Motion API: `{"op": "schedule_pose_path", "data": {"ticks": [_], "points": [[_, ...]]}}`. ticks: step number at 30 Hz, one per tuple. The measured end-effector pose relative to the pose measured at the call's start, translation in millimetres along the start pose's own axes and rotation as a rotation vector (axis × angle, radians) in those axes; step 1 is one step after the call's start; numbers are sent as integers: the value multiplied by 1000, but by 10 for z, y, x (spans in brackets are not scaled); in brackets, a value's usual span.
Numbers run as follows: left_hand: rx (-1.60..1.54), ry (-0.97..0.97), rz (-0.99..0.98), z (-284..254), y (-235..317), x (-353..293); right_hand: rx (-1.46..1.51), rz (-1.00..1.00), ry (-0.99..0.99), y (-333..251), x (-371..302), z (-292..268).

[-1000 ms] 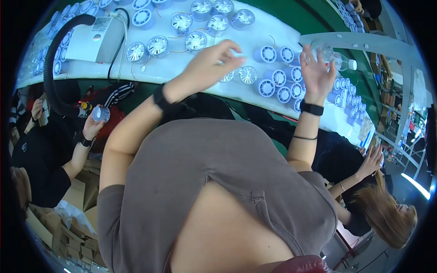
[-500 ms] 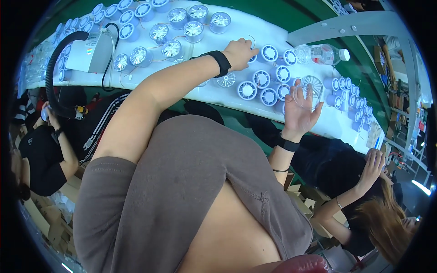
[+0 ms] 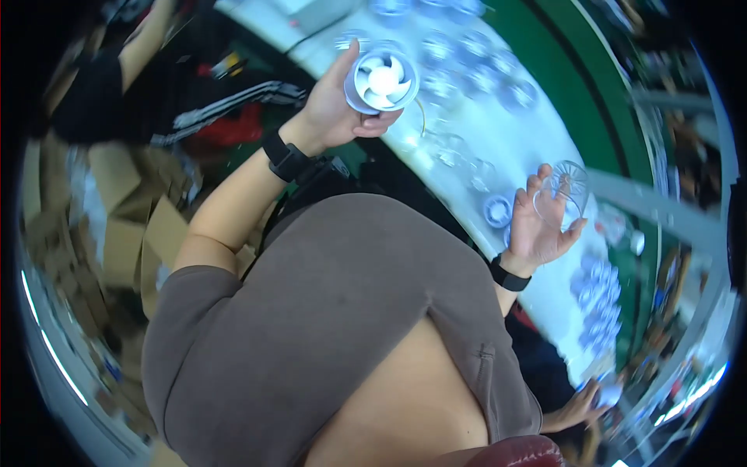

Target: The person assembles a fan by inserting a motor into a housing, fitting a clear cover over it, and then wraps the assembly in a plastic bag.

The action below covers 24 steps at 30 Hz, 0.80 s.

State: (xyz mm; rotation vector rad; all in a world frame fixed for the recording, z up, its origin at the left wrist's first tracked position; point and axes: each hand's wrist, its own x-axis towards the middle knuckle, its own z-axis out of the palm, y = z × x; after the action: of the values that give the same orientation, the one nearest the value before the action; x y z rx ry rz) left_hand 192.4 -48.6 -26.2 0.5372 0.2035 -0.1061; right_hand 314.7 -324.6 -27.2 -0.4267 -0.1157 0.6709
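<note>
My left hand [image 3: 333, 107] is wrapped around a small fan unit [image 3: 383, 81], a round pale housing with curved white blades, raised off the table's near edge. A thin yellowish wire [image 3: 422, 117] hangs beside it. In my right hand [image 3: 537, 229] is a clear plastic round cover [image 3: 566, 194] with radial ribs, held between the thumb and fingers. The two pieces are well apart. Near my right wrist another fan unit [image 3: 497, 210] stands on the white table.
Several blurred clear-topped units [image 3: 475, 66] stand farther along the white table [image 3: 537, 132]. More units [image 3: 597, 303] cluster at the right, near a clear bottle [image 3: 618, 229]. Cardboard boxes [image 3: 124, 241] lie at the left. A co-worker's hand [image 3: 580, 409] holds a part at lower right.
My left hand has come up from among the units on the table, leftward, with a fan unit in it. The right hand still holds the clear cover. The whole view has turned.
</note>
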Motion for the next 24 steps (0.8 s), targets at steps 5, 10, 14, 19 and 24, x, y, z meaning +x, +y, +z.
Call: {"op": "schedule_pose_path", "data": {"ticks": [5, 10, 14, 19, 24], "points": [[-283, 366, 213, -1023, -123, -985, -35, 306, -92, 614, 356, 392], [-771, 712, 436, -2390, -133, -1302, -66, 507, -90, 1086, 436, 737], [-884, 738, 548, -2932, -10, -1235, -105, 549, -50, 1316, 384, 934], [-914, 1024, 408, -3074, 165, -1151, -126, 516, 10, 1407, 254, 983], [-211, 1136, 458, -3197, 164, -1273, -133, 529, 36, 1560, 219, 1052]]}}
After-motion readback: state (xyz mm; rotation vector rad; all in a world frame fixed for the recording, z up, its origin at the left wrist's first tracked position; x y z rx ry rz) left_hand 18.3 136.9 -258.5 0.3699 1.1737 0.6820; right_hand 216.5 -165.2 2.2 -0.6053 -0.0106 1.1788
